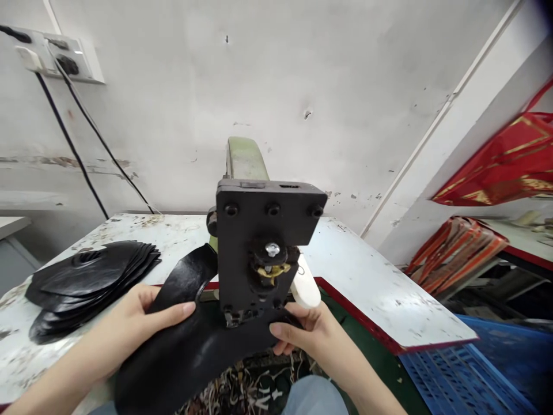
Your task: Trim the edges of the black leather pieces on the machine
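Observation:
A shiny black leather-like piece (185, 346) with a curved outline stretches between both hands, passing under the head of a black machine (239, 242). My left hand (151, 317) grips its left part, thumb on top and the other fingers underneath. My right hand (302, 331) pinches its right end just below a white rounded part (306, 288) of the machine. The machine's foot (235, 318) comes down at the piece's far edge; whether it touches is hard to see. Behind the head rises a pale green arm (246, 158).
A stack of similar black pieces (93, 276) lies on the white worn table (363, 288) to the left. Thin scraps (246, 386) litter the space below the machine. At right are a blue plastic crate (466, 374) and a red bag (510, 155). Cables (73, 144) hang from wall sockets.

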The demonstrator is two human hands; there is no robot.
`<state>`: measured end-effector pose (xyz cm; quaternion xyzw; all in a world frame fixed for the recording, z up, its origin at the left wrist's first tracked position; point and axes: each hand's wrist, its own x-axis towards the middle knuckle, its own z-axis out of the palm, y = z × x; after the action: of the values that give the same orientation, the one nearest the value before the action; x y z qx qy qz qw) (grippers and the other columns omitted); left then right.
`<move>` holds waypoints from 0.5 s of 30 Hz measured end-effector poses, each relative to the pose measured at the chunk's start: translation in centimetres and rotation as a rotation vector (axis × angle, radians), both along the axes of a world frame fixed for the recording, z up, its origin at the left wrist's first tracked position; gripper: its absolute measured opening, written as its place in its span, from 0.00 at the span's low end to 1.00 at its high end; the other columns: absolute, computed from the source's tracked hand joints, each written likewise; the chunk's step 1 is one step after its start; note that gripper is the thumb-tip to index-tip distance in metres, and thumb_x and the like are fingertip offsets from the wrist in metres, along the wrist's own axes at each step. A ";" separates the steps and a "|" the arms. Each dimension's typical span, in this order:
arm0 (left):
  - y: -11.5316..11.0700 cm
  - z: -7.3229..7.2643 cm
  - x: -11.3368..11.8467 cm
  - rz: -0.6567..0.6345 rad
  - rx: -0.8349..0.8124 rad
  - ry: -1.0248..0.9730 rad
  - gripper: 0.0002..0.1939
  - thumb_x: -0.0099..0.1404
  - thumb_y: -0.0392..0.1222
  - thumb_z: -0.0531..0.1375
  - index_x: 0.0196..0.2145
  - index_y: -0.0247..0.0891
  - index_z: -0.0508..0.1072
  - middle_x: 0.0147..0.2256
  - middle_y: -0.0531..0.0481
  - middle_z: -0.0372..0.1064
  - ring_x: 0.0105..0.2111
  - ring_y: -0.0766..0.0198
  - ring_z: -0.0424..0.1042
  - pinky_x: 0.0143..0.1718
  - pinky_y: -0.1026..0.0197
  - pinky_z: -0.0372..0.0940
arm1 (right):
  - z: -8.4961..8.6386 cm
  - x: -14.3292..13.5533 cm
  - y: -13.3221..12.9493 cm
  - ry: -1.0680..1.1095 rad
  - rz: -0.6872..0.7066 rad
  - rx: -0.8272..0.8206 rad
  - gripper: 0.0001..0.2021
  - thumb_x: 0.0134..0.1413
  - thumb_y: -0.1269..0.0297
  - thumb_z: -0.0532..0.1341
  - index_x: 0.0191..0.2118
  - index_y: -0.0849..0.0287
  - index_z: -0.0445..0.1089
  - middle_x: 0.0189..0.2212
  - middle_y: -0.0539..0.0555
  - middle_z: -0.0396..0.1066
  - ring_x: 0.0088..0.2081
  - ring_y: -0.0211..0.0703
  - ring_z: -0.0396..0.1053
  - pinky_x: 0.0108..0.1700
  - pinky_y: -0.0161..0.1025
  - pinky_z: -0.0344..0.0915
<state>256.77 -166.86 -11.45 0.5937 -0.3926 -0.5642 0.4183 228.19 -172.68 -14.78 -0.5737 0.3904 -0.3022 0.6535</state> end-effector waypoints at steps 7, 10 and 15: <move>0.3 1.6 1.2 0.073 0.134 0.116 0.08 0.48 0.38 0.74 0.24 0.39 0.79 0.22 0.52 0.80 0.22 0.62 0.78 0.23 0.66 0.73 | -1.4 1.7 1.9 -0.090 0.140 0.110 0.25 0.55 0.40 0.65 0.33 0.61 0.83 0.26 0.58 0.81 0.27 0.40 0.76 0.34 0.33 0.73; 0.8 1.1 2.2 0.084 0.163 0.109 0.10 0.46 0.41 0.75 0.24 0.39 0.78 0.21 0.52 0.79 0.21 0.60 0.78 0.23 0.65 0.73 | -1.6 2.7 2.5 -0.120 0.167 0.141 0.27 0.54 0.38 0.65 0.32 0.62 0.83 0.24 0.57 0.80 0.26 0.39 0.74 0.34 0.33 0.71; 1.5 -1.7 6.1 0.136 0.236 0.033 0.14 0.34 0.40 0.76 0.15 0.40 0.74 0.15 0.54 0.72 0.16 0.57 0.74 0.22 0.58 0.74 | -1.7 3.9 3.0 -0.142 0.169 0.209 0.28 0.49 0.36 0.67 0.28 0.62 0.80 0.22 0.56 0.79 0.25 0.39 0.73 0.34 0.34 0.71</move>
<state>262.85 -165.41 -13.12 0.6549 -0.2755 -0.5862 0.3893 232.10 -169.68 -16.51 -0.5107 0.3228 -0.2436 0.7587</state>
